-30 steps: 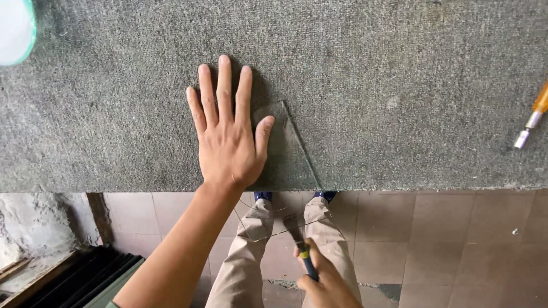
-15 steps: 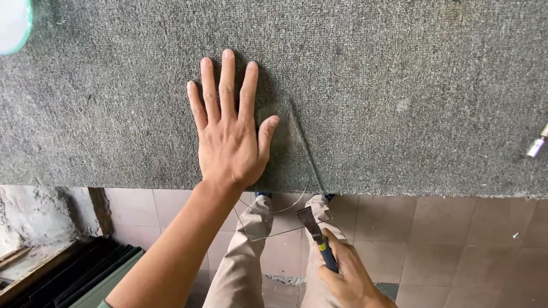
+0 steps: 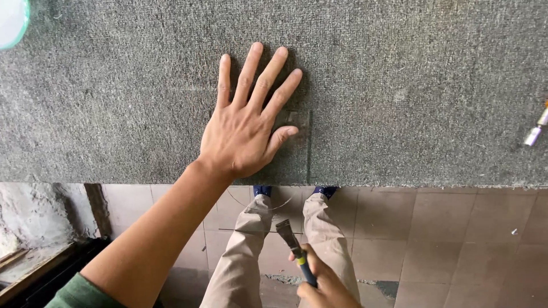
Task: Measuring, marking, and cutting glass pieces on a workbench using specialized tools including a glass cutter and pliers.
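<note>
My left hand [image 3: 246,122] lies flat with fingers spread on a clear glass sheet [image 3: 294,148] that rests on a grey carpeted tabletop [image 3: 399,85]. Part of the glass overhangs the table's near edge, above my legs; its outline is faint. My right hand [image 3: 325,282] is below the table edge, closed around the blue and yellow handle of a small pair of pliers [image 3: 294,245], whose dark jaws point up toward the overhanging glass without touching it.
A metal-tipped tool with an orange handle [image 3: 536,131] lies at the table's right edge. A pale round object [image 3: 11,20] sits at the top left corner. Below are brown floor tiles [image 3: 456,245] and dark slats [image 3: 40,274] at lower left.
My right hand has risen with the pliers toward the overhanging glass. My left hand has stayed flat on the sheet. The view has shifted left.
</note>
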